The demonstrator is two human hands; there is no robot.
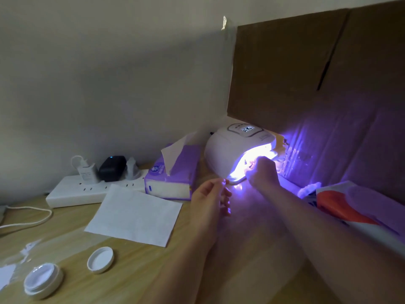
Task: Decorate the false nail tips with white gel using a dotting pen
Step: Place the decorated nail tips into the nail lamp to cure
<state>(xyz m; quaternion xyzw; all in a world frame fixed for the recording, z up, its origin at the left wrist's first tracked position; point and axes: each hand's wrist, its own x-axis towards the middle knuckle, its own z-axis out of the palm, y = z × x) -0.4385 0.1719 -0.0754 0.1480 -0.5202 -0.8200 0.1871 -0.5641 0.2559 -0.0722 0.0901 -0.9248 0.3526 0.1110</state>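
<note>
1. Nail tips cannot be made out; the right hand (262,170), right of centre in the frame, reaches into the glowing mouth of the white dome-shaped curing lamp (234,150) with fingers curled, seemingly pinching something small. What it holds is lost in the glare.
2. Left hand (208,198), at centre, hangs just before the lamp, fingers loosely bent and holding nothing.
3. White gel sits in the round white open jar (42,280) at lower left, its white ribbed lid (100,259) lying beside it.
4. False tips would likely be light, thin, stiff plastic; wet gel smears, so edges or a holder are the safer hold.
5. Writing: the lamp's lit display (248,129) shows digits too blurred to read; the purple tissue pack (173,172) bears an illegible round logo.
6. No dotting pen can be identified.
</note>
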